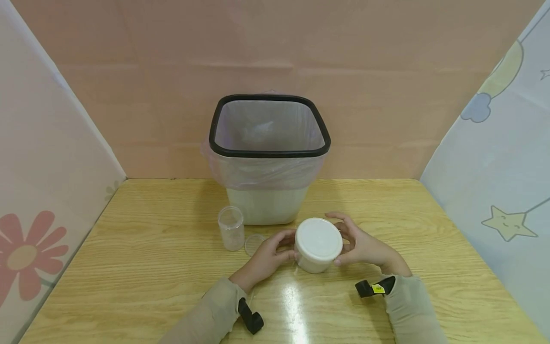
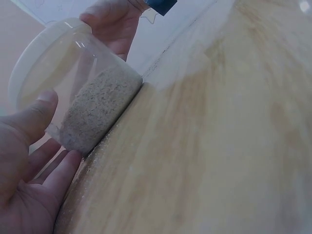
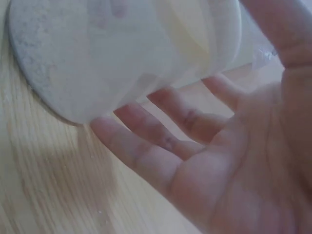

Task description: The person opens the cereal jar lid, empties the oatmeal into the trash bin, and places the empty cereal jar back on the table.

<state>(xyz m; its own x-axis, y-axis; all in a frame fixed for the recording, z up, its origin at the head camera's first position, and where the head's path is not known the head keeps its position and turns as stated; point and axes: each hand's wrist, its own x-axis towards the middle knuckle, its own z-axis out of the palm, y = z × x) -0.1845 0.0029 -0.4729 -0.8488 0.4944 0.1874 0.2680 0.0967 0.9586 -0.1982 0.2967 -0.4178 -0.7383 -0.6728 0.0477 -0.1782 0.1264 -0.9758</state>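
Observation:
A clear round plastic tub [image 2: 107, 92] with a white lid [image 1: 319, 239] stands on the table between both hands. Grainy beige material [image 2: 100, 109] fills its lower part. On its left side, my left hand [image 1: 268, 258] holds the tub, the thumb on the wall and the fingers low by the base. From the right, my right hand [image 1: 365, 246] grips it with the thumb at the lid's edge and the fingers bent along the wall [image 3: 161, 126]. One right finger sticks out past the lid in the head view.
Left of the tub is a small clear plastic cup [image 1: 232, 229], uncovered, with a clear round lid [image 1: 254, 244] lying beside it. Behind stands a white bin [image 1: 266, 205] with a black rim and a translucent liner. Fabric walls enclose the wooden table [image 1: 142, 267].

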